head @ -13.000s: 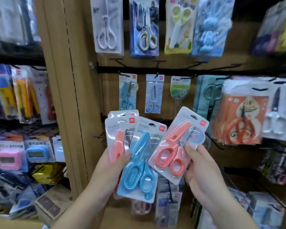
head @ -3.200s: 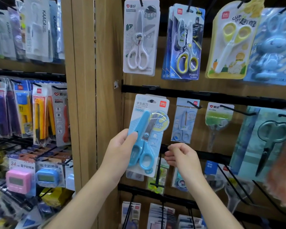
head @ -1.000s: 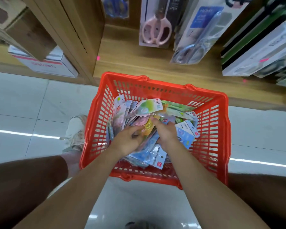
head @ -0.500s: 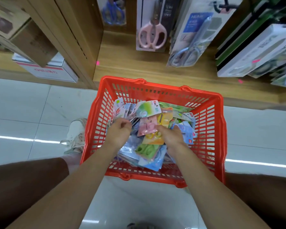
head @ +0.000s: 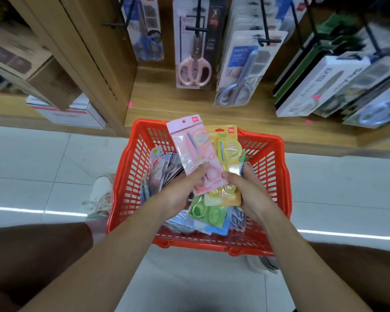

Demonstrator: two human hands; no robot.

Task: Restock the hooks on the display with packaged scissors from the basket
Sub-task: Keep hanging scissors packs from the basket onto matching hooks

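Observation:
A red plastic basket [head: 131, 176] stands on the floor below me, filled with several packaged scissors. Above it, my left hand [head: 178, 194] grips a pink scissors pack [head: 191, 149] by its lower end, thumb across the front. My right hand [head: 245, 190] holds a yellow scissors pack [head: 229, 149] that overlaps the pink one on its right. A green scissors pack [head: 208, 213] shows just beneath the two, between my hands; which hand carries it I cannot tell.
The bottom row of display hooks hangs ahead: pink kitchen scissors [head: 195, 64], a grey pair [head: 241, 70] and white boxed packs [head: 320, 84] to the right. A wooden upright [head: 99, 64] divides the shelves, with cardboard boxes [head: 65, 111] to its left. My shoe [head: 99, 197] is beside the basket.
Both hands have risen out of the pile, lifting the pink and yellow packs upright above the basket. The view has tilted up slightly toward the lower hooks.

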